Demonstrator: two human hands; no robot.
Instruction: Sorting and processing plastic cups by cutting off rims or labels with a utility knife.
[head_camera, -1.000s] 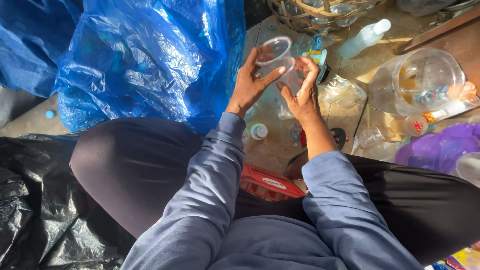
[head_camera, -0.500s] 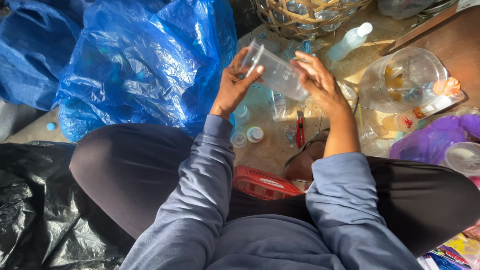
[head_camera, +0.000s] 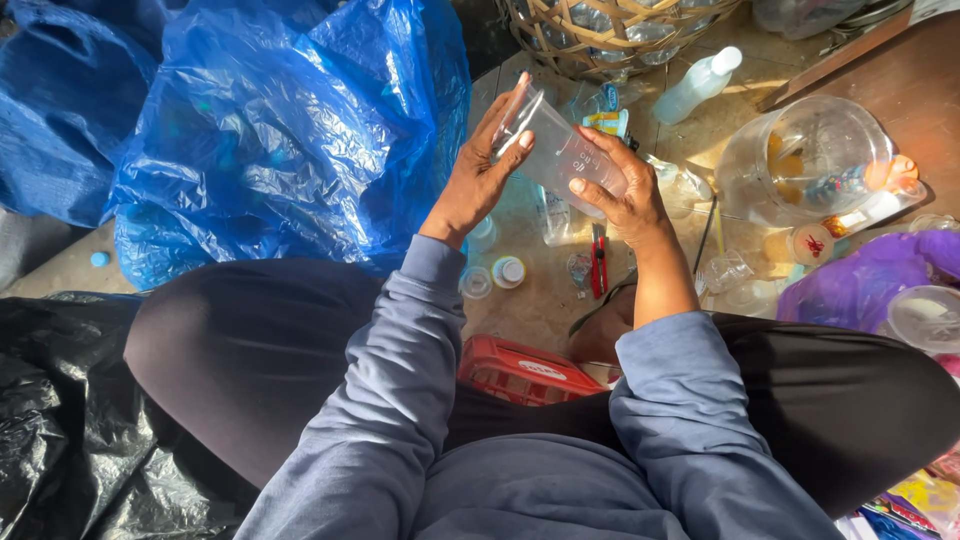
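Clear plastic cup (head_camera: 560, 150) sits tilted in the upper middle of the frame, left hand (head_camera: 480, 170) gripping its rim end, right hand (head_camera: 625, 195) wrapped round the base. Big blue plastic bag (head_camera: 290, 130) just left, woven basket (head_camera: 610, 35) above, red cutter (head_camera: 598, 265) on the floor below.

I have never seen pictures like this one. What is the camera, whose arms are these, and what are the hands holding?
No machine is here. The camera sits on a person's head and looks down, so the arms in grey-blue sleeves are that person's own. The person sits with legs in dark trousers spread apart. The left hand and the right hand both hold one clear plastic cup, tilted, above the floor. To the left lies a big blue plastic bag; a black bag is lower left. On the floor lie small caps, a large clear jar on its side, a clear bottle and a woven basket. A red crate shows between the legs.
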